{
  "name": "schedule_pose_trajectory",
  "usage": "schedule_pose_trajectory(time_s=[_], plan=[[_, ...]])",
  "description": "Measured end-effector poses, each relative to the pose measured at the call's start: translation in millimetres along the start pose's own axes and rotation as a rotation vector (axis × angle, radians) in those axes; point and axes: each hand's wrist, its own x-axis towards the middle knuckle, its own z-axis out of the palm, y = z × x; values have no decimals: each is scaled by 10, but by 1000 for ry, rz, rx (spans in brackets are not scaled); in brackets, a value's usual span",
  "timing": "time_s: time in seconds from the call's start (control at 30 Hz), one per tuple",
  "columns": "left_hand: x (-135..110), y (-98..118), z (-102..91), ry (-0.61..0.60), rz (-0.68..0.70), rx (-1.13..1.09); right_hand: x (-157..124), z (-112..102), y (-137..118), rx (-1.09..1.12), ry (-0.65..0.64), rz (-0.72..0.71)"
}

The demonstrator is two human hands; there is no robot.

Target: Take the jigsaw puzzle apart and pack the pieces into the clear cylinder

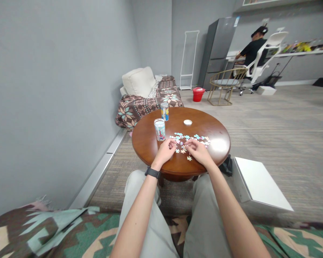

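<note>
Many small jigsaw puzzle pieces (187, 137), mostly light blue, pink and cream, lie spread over a round brown wooden table (148, 154). My left hand (166, 152), with a black band on the wrist, rests at the left side of the pieces. Its fingers are curled toward the thumb, and whatever is between them is too small to make out. Opposite it, my right hand (197, 150) pinches what looks like a puzzle piece at its fingertips. One loose piece (189, 158) lies nearer the front edge. An uncovered patterned can (159, 129) stands beyond my left hand.
Behind the patterned can is a lidded blue-and-yellow can (164, 111). A round white lid (187, 122) lies flat on the table. A white box (261, 182) stands on the floor at right. Further back are a red bucket (198, 94) and a seated person (254, 50).
</note>
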Motion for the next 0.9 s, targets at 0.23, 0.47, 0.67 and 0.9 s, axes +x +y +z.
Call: schedule_pose_trajectory(time_s=[0.23, 0.47, 0.67, 0.9], plan=[[-6, 8, -3, -13, -1, 2, 18, 4, 16, 69, 23, -60], [-12, 14, -7, -15, -6, 1, 19, 9, 27, 164, 10, -5], [-12, 21, -3, -20, -12, -12, 17, 19, 18, 205, 7, 62], [-8, 7, -3, -16, -6, -17, 4, 36, -36, 259, 9, 78]])
